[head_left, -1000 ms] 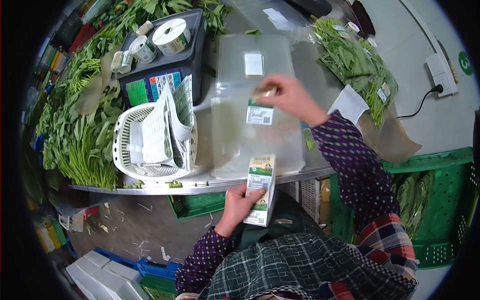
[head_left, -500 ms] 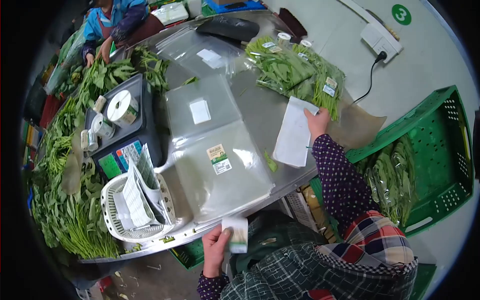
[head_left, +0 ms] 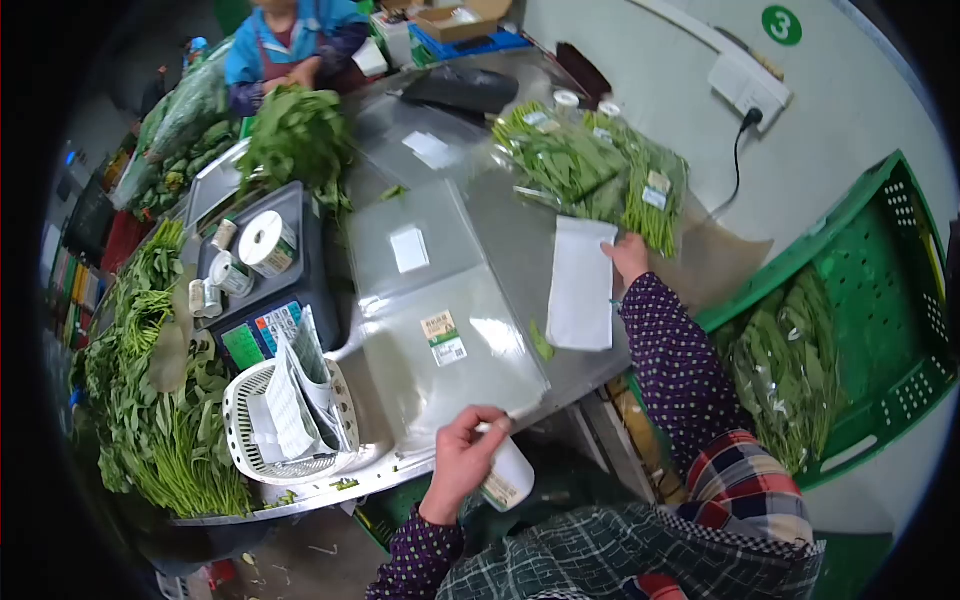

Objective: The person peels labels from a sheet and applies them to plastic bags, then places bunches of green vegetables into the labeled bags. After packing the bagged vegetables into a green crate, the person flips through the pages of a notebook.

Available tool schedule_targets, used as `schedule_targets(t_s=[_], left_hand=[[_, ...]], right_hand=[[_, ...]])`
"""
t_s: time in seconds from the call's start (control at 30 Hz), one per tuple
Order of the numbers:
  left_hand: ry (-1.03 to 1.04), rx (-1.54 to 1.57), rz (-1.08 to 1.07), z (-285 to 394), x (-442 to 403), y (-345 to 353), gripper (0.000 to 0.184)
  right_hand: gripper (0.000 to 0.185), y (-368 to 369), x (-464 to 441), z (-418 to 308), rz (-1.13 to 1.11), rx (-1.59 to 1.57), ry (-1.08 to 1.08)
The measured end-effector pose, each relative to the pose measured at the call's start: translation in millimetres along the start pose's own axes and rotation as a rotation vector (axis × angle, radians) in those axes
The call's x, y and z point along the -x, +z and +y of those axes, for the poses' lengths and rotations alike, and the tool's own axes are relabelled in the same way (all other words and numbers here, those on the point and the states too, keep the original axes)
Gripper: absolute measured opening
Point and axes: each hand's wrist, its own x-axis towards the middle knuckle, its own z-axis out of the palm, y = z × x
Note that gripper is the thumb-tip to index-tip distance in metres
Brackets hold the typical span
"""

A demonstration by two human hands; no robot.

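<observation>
My left hand [head_left: 463,458] is closed on a curled label strip [head_left: 508,476], white with a printed patch, just off the table's front edge. My right hand [head_left: 628,260] grips the upper right edge of a white paper sheet [head_left: 582,290] lying on the table. Between the hands is a stack of clear plastic bags [head_left: 440,390], its top bag bearing a printed label [head_left: 443,337]. Bagged leafy greens [head_left: 580,160] lie just beyond my right hand.
On the left are a scale [head_left: 262,325] with label rolls [head_left: 267,245], a white basket [head_left: 240,430] holding folded papers, and loose greens [head_left: 160,420]. A green crate [head_left: 870,340] holding bagged greens stands right. A co-worker [head_left: 300,50] handles a leafy bunch [head_left: 295,135] opposite.
My left hand has moved up and right with the label strip, which now curls. The white sheet has turned straighter, with my right hand at its edge. The co-worker has lifted a bunch of greens.
</observation>
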Motion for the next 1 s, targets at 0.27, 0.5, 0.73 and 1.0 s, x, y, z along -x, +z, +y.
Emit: schedule_targets(t_s=[0.27,0.5,0.73,1.0], left_hand=[[-0.112,-0.095,0.000,-4.9,21.7,-3.8,0.012],[-0.087,-0.091,-0.045,-13.4,25.7,-0.9,0.013],[-0.136,-0.088,-0.078,-18.5,21.8,-1.4,0.013],[0.035,0.195,0.078,14.0,4.4,-24.8,0.040]], right_hand=[[0.042,37.8,-10.4,20.7,0.080,0.022,-0.043],[0.066,61.4,-20.2,-1.8,0.015,0.069,0.040],[0.033,75.0,5.2,-37.7,0.052,0.163,-0.240],[0.016,-24.4,162.3,-241.7,-0.474,-0.145,-1.032]])
